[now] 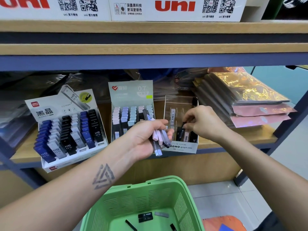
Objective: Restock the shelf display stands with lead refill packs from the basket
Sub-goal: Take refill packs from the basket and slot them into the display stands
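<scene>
Just left of the clear stand (180,130), the left hand (146,139) grips a bundle of refill packs (158,139) – the right hand (204,122) pinches one black pack (183,125) inside it – basket (166,189) below.

This is a stationery shop: a wooden shelf (233,139) carries retail display stands (70,130) filled with pencil-lead packs, branded uni boxes (175,7) sit above, wrapped notebooks (246,97) are stacked nearby, and a green shopping basket (145,194) stands below.
</scene>
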A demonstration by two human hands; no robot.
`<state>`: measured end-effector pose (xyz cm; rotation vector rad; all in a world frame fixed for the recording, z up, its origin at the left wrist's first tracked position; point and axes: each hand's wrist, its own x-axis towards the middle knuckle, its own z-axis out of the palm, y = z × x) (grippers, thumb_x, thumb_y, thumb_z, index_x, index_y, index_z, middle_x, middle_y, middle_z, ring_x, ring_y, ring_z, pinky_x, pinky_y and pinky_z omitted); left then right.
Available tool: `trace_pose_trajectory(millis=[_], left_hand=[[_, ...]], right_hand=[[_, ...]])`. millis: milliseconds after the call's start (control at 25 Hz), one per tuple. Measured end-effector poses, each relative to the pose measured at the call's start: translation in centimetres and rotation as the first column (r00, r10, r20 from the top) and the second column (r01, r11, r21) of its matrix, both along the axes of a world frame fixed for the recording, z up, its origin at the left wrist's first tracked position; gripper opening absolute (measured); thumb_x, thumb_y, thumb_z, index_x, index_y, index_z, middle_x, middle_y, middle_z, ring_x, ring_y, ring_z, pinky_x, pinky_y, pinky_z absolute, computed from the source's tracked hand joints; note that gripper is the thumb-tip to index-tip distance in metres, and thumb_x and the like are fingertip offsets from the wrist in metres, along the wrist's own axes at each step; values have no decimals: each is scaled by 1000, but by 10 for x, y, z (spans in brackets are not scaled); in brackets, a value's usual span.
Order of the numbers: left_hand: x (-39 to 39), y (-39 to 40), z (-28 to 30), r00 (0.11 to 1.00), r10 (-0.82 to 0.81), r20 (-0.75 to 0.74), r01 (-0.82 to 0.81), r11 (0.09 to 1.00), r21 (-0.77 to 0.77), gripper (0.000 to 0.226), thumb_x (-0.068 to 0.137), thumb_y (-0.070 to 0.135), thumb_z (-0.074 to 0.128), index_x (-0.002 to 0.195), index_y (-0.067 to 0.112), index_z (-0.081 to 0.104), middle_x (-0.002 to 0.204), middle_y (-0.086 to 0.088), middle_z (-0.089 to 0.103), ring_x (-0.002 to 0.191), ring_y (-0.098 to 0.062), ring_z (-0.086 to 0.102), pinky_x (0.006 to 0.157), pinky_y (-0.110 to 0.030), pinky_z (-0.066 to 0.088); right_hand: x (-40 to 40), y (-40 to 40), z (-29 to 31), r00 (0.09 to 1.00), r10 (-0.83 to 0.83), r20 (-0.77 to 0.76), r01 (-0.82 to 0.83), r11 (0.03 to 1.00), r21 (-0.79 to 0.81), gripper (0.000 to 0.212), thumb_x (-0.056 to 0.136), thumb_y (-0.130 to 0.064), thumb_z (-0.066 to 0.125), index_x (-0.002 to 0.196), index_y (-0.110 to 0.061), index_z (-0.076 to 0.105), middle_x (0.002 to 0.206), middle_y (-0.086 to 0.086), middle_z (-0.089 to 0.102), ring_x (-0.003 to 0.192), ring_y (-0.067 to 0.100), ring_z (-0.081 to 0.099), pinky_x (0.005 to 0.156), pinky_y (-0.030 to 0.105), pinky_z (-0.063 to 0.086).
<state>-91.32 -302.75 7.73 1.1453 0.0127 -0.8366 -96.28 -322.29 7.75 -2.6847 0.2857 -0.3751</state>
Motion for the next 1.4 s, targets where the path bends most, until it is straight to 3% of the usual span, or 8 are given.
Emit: trace_pose_trajectory(millis=[200, 560, 720, 920, 1080, 1160, 1280, 1400], left_hand=[[1, 9, -2, 1000, -2, -2, 2, 1000, 14, 24, 94, -9, 49, 112, -1, 63, 100, -29, 65, 56, -21, 67, 52, -29, 55], [1, 10, -9, 1000, -22, -5, 22, 999, 25, 26, 93, -9, 49, 114, 0, 62, 93, -27, 66, 57, -22, 67, 54, -31, 56], [0, 6, -10, 999, -34, -6, 34, 999, 27, 29, 93, -9, 49, 118, -1, 60, 86, -26, 67, 55, -24, 65, 55, -32, 56], [-1, 5, -10, 999, -51, -9, 51, 999, 20, 25, 93, -9, 50, 117, -5, 58, 85, -27, 67, 56, -25, 64, 56, -32, 57], [-4, 5, -10, 995, -96, -22, 96, 995, 10, 20, 96, -8, 51, 115, -12, 52, 107, -32, 70, 66, -27, 71, 63, -34, 62], [-5, 6, -11, 992, -122, -18, 123, 992, 12, 27, 96, -9, 51, 123, -13, 50, 107, -33, 70, 73, -30, 73, 68, -35, 63], [-7, 6, -11, 993, -118, -4, 118, 993, 0, 30, 94, -12, 53, 123, -11, 55, 95, -31, 71, 75, -32, 74, 68, -35, 63], [-9, 5, -9, 997, -79, 1, 79, 997, -15, 23, 91, -17, 53, 114, -16, 58, 91, -32, 70, 73, -33, 75, 63, -35, 63]], right_hand=[[3, 11, -11, 1000, -15, -6, 14, 995, -96, 11, 87, -19, 77, 97, -22, 77, 96, -4, 71, 90, 18, 65, 79, 38, 57], [2, 16, -10, 1000, -24, -14, 20, 970, -242, 10, 89, -23, 74, 97, -27, 77, 96, -8, 74, 96, 18, 66, 85, 35, 51], [2, 19, -18, 1000, -7, -9, 4, 949, -314, 9, 89, -29, 74, 97, -32, 76, 99, -11, 72, 104, 17, 58, 87, 37, 43], [1, 17, -19, 999, 1, -40, -14, 946, -324, 21, 87, -33, 77, 108, -30, 74, 106, -9, 68, 103, 18, 59, 83, 36, 41], [-1, 9, -9, 1000, 6, 13, -3, 986, -167, 17, 87, -22, 76, 104, -24, 77, 96, -10, 69, 89, 9, 63, 82, 32, 51], [-1, 9, -4, 999, 18, 43, -21, 998, 67, 12, 88, -20, 75, 100, -22, 78, 89, -13, 70, 80, 2, 62, 74, 22, 51], [-5, 17, 3, 986, 166, 9, -148, 853, 500, 10, 88, -18, 77, 98, -19, 80, 88, -5, 76, 81, 2, 68, 74, 20, 52], [-5, 19, 4, 951, 301, -67, -189, 741, 645, 18, 89, -17, 77, 106, -13, 78, 96, 3, 78, 88, 10, 70, 78, 23, 54]])
